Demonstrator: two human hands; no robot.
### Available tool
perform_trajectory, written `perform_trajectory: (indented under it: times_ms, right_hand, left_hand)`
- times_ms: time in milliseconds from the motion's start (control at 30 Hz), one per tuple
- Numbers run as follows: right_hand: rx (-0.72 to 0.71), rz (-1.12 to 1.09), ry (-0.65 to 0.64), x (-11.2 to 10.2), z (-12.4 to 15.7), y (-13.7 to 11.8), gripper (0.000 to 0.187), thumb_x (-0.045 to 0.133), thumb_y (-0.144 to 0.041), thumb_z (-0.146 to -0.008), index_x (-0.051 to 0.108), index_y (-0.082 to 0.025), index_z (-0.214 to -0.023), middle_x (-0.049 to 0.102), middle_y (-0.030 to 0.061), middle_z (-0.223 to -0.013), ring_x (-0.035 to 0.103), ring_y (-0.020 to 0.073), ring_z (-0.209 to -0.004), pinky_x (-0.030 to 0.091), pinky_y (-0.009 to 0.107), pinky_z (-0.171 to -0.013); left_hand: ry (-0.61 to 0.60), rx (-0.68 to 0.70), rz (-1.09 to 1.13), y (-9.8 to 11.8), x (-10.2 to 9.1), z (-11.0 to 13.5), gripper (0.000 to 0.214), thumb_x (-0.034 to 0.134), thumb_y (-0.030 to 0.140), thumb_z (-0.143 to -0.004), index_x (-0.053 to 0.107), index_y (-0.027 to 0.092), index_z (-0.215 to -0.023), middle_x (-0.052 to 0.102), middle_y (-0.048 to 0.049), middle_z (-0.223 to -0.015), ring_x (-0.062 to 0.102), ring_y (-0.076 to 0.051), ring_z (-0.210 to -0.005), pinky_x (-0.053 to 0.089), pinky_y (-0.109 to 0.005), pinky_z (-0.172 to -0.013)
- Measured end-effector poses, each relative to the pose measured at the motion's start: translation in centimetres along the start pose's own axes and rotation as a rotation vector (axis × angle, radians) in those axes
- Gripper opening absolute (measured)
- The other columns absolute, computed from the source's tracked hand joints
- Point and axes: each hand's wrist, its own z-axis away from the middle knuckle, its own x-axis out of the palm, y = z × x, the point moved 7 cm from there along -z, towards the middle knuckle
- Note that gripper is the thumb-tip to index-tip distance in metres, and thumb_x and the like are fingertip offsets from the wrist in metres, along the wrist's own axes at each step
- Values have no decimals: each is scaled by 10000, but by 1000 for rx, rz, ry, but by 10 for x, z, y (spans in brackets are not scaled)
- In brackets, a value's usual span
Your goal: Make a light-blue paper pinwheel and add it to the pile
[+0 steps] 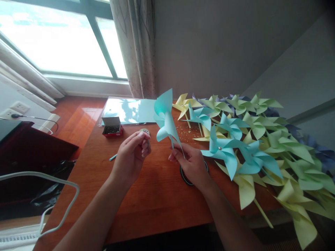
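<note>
In my right hand point(188, 164) is a turquoise paper pinwheel point(166, 122), gripped low near its stick and raised above the table. Its curled blades face left, and the fingers partly cover the stick. My left hand point(133, 151) is held up left of the pinwheel, apart from it, with thumb and fingertips pinched together. Anything between those fingertips is too small to make out. Just behind the left fingers lies a small round item point(144, 131), partly covered. Under my right hand a dark ring-shaped object point(185, 177) rests on the table.
Many finished pinwheels in turquoise point(225, 152), green point(284, 141) and yellow point(246, 188) crowd the table's right side. An open small box point(112, 129) stands left, before pale blue sheets point(125, 108). A short blue stick point(113, 157) lies nearby. Crumbs point(188, 134) dot the wooden table point(146, 209).
</note>
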Motion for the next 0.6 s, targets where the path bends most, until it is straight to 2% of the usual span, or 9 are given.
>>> perform_trajectory:
  times_ms: [233, 367, 500, 600]
  right_hand:
    - [37, -104, -7, 3, 1, -1, 171, 641, -348, -936, 735, -210, -902, 759, 38, -807, 697, 183, -752, 533, 272, -685]
    - [-23, -38, 59, -2, 1, -13, 188, 671, -365, -900, 759, -208, -845, 740, 33, -827, 646, 178, -743, 503, 270, -673]
    - [-102, -1, 98, -5, 3, -22, 260, 644, -373, -899, 729, -204, -721, 675, 25, -718, 606, 176, -686, 483, 271, -638]
    - [-132, 12, 157, -7, 5, -24, 305, 629, -433, -900, 741, -213, -721, 673, 31, -713, 612, 182, -661, 505, 285, -646]
  left_hand:
    - [33, -34, -29, -2, -4, 1, 152, 702, 248, -815, 669, 127, -729, 459, 23, -606, 386, -65, -526, 325, -175, -484]
    - [31, -80, -82, -7, -4, 3, 192, 716, 291, -813, 654, 133, -722, 456, 29, -605, 384, -63, -520, 298, -179, -478]
    - [10, -121, -111, -15, -5, 3, 233, 724, 349, -811, 652, 138, -743, 438, 41, -599, 375, -60, -520, 284, -179, -488]
    - [29, -144, -131, -20, -8, 2, 253, 740, 370, -785, 642, 142, -737, 438, 44, -589, 371, -62, -521, 283, -182, -502]
